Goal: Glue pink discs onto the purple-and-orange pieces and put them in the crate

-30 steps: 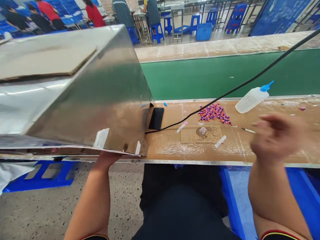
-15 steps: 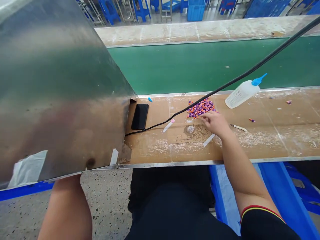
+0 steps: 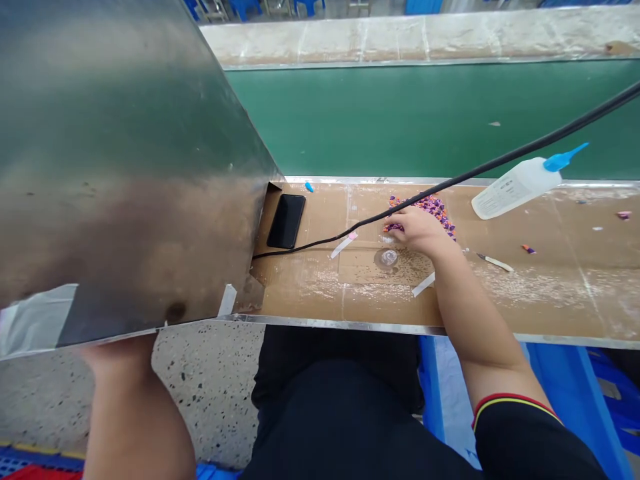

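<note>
My right hand (image 3: 416,230) reaches down to a pile of tiny purple and orange pieces (image 3: 440,212) on the cardboard-covered bench. Its thumb and fingers are bent together at the pile's left side; whatever lies between the fingertips is too small to make out. Just below the hand is a small clear round piece (image 3: 389,257), lying on a cardboard patch. Of my left arm (image 3: 135,407) only the forearm shows, since the large metal housing (image 3: 125,200) hides the left hand.
A black cable (image 3: 480,175) crosses above the pile. On the bench lie a phone (image 3: 286,221), a white-handled blade tool (image 3: 496,263), tape strips (image 3: 343,247) and a tilted bottle (image 3: 517,189) with a blue nozzle. Beyond runs a green belt (image 3: 390,117).
My right hand has moved slightly left and farther over the pile, covering more of it. The view has shifted a little. My left hand stays hidden.
</note>
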A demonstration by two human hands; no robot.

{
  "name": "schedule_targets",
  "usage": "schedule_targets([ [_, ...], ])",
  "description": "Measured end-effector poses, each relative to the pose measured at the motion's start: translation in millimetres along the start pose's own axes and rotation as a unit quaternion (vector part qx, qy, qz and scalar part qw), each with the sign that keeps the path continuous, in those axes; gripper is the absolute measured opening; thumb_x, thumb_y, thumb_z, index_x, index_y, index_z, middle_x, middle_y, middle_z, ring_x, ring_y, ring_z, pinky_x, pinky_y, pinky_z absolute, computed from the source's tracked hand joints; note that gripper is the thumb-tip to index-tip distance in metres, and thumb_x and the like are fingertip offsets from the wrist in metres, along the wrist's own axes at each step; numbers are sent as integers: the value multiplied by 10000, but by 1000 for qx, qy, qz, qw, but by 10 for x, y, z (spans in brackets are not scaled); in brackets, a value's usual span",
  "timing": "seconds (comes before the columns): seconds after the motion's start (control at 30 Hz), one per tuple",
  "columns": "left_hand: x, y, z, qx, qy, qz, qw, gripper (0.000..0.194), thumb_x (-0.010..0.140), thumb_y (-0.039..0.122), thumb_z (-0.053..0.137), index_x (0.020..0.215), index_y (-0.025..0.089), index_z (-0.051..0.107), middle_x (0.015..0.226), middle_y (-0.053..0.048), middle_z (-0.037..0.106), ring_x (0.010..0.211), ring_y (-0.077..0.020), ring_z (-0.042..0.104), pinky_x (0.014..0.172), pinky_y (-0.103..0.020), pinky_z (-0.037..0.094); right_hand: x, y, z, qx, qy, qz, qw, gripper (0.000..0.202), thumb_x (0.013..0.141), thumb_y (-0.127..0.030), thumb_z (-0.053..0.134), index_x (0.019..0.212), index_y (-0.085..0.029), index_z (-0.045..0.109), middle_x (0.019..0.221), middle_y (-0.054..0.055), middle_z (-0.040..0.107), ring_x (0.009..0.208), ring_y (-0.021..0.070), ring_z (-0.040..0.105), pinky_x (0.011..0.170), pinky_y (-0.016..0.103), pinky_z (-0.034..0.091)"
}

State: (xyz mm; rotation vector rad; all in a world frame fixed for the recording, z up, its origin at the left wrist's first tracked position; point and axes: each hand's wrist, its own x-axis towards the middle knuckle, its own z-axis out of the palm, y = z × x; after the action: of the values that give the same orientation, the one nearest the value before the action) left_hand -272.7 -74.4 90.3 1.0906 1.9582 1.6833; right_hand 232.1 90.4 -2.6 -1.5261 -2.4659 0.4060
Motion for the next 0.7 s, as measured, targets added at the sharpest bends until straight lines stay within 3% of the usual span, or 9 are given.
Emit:
schedule_targets([
  [0.1,-437,-281,-268,109,189,127,968,451,760,597,778,669,236,523,873,-48,703,1201,-392,655,1231,-667,405,-72,-43,168,0,24,-2,1000,215,1002,-258,650,1012,-288,862,1128,108,745,1075,291,666,833,407,572],
  [0.17,-766,-482,-344,201,268,320,886,301,754,433,792,645,234,595,666,-28,615,709,-260,644,896,-574,601,-95,-79,249,-10,49,-2,999,210,1014,-254,636,974,-270,841,1129,122,742,1085,302,651,821,407,566],
  [0.2,-936,-546,-318,205,221,414,859,196,774,341,778,674,235,647,627,-17,614,576,-204,573,706,-453,596,-98,-94,274,-14,59,-4,998,210,1019,-247,624,960,-257,826,1132,132,743,1090,309,647,822,412,566],
  [0.23,-1107,-573,-242,211,114,465,852,84,770,249,790,752,235,709,668,-19,668,550,-187,589,587,-357,546,-99,-106,287,-14,68,-6,998,211,1022,-238,609,952,-244,808,1140,142,745,1096,315,648,832,419,569],
  [0.27,-1271,-559,-115,218,11,463,859,116,773,163,803,849,231,750,768,-33,733,586,-180,643,545,-305,525,-98,-115,289,-7,80,-10,997,210,1023,-229,593,948,-232,789,1148,151,747,1101,320,651,855,430,575],
  [0.37,-1651,-339,500,88,-195,418,883,239,900,1,688,1023,200,734,873,-41,779,722,-162,747,673,-264,630,-116,-125,235,42,131,-13,990,178,1017,-219,570,969,-216,741,1123,154,758,1075,314,676,936,457,581],
  [0.53,-1719,54,1695,-153,-353,307,871,233,987,81,724,1161,225,781,896,-30,818,751,-148,779,718,-235,643,-300,-140,45,153,182,40,971,165,1030,-288,584,1098,-245,729,886,43,742,730,206,648,748,370,578],
  [0.6,-1625,90,2075,-179,-429,240,852,118,1021,188,722,1079,221,820,888,-45,831,761,-163,792,749,-262,655,-390,-134,6,185,201,14,962,244,1050,-312,572,1207,-263,752,939,42,768,764,200,681,768,371,595],
  [0.7,-1486,27,2462,-163,-500,116,842,185,1024,323,698,1022,196,833,914,-84,834,791,-194,793,762,-311,660,-465,-66,32,237,224,7,945,243,1054,-349,596,1170,-288,800,1038,57,807,922,227,752,868,416,636],
])
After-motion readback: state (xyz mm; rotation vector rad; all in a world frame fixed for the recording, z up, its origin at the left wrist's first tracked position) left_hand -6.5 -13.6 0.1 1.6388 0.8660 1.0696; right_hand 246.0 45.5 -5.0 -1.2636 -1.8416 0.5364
